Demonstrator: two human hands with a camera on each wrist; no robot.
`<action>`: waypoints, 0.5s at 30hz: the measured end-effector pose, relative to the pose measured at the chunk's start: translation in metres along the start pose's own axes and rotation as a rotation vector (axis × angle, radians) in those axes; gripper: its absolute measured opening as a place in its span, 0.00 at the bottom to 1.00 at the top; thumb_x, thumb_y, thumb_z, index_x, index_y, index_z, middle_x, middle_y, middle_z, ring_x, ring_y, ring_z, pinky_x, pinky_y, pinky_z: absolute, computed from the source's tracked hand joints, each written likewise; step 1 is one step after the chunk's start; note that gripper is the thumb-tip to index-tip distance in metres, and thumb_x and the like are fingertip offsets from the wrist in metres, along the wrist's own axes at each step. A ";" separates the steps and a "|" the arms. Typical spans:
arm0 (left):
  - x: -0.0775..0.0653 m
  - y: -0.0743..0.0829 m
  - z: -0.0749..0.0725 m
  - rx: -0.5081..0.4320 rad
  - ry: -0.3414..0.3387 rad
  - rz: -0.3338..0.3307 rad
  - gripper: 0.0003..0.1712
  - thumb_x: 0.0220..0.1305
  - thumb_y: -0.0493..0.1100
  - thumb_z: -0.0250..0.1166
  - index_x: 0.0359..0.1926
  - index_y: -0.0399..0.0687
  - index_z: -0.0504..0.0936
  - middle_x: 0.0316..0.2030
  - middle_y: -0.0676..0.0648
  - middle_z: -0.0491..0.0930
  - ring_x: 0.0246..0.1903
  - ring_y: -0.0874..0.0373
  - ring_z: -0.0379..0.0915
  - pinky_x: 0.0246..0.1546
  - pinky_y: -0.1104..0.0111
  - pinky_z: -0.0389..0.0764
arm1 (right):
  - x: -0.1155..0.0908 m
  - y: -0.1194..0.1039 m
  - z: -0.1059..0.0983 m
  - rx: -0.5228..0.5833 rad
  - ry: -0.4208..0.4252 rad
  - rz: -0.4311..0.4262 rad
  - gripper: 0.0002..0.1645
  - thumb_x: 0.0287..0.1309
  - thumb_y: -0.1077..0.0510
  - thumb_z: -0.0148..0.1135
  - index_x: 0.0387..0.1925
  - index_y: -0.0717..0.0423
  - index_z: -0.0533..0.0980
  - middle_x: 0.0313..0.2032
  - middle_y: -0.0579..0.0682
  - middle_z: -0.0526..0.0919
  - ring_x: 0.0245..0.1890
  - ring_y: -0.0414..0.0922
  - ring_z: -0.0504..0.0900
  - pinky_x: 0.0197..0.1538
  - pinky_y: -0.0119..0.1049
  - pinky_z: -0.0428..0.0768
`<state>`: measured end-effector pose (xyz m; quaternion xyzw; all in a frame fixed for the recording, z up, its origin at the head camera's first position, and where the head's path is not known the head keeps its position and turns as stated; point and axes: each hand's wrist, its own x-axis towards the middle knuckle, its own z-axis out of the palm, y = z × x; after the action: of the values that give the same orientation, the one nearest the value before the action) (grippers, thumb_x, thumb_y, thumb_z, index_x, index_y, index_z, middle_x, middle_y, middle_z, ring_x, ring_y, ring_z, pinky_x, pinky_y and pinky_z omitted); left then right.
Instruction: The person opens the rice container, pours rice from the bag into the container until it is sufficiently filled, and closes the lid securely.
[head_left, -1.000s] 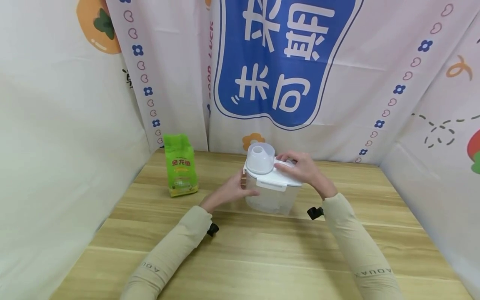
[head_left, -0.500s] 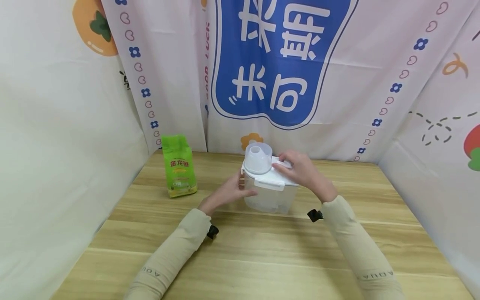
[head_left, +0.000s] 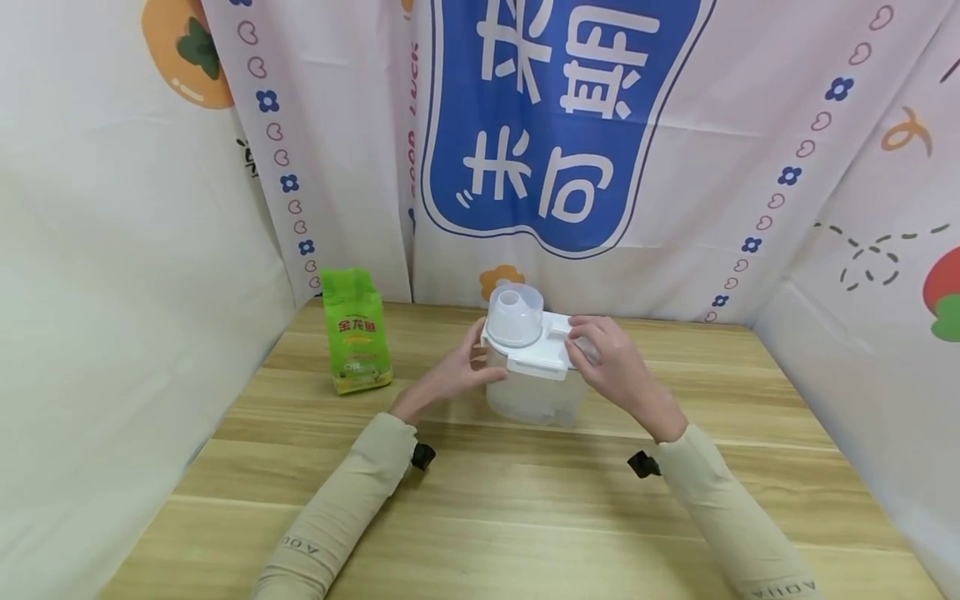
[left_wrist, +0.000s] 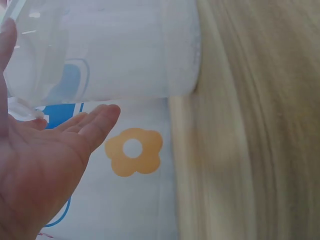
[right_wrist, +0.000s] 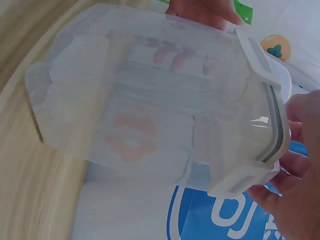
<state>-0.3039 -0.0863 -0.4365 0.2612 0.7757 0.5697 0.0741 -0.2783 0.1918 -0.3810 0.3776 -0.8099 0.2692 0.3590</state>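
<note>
A clear plastic food storage container (head_left: 532, 398) with a white lid (head_left: 546, 343) stands on the table. A translucent measuring cup (head_left: 516, 318) sits upside down on the lid's left part. My left hand (head_left: 455, 371) is at the container's left side, thumb toward the front; in the left wrist view its fingers (left_wrist: 100, 125) stretch out straight beside the wall. My right hand (head_left: 617, 367) bends its fingers over the lid's right end and pinches at its edge. In the right wrist view, one fingertip lies right at a white side latch (right_wrist: 242, 177). Another latch (head_left: 537, 369) spans the front.
A green bag (head_left: 357, 337) with red lettering stands upright at the back left. The wooden table (head_left: 487, 517) ends at a printed cloth backdrop (head_left: 675, 250) close behind the container. Cloth walls rise on both sides.
My right hand has slid rightward and nearer along the lid, from its middle to the right end. My left fingers have loosened slightly at the container's side. The container stays in place.
</note>
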 end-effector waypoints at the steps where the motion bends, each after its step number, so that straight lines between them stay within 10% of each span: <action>1: 0.000 0.001 -0.001 -0.012 0.002 0.009 0.57 0.60 0.47 0.71 0.77 0.67 0.40 0.77 0.47 0.47 0.71 0.39 0.57 0.66 0.51 0.70 | -0.002 -0.001 0.000 0.003 0.007 0.000 0.04 0.53 0.65 0.66 0.32 0.63 0.79 0.44 0.62 0.85 0.47 0.56 0.81 0.50 0.49 0.81; 15: 0.013 0.024 -0.004 -0.006 0.114 0.065 0.48 0.66 0.49 0.65 0.77 0.59 0.45 0.71 0.41 0.59 0.71 0.42 0.58 0.67 0.49 0.68 | -0.024 -0.007 0.003 0.063 0.079 0.061 0.06 0.52 0.63 0.66 0.27 0.60 0.76 0.54 0.69 0.78 0.60 0.67 0.72 0.63 0.60 0.71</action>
<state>-0.3091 -0.0783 -0.4111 0.2530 0.7681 0.5881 0.0119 -0.2630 0.1962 -0.4006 0.3530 -0.7973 0.3203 0.3703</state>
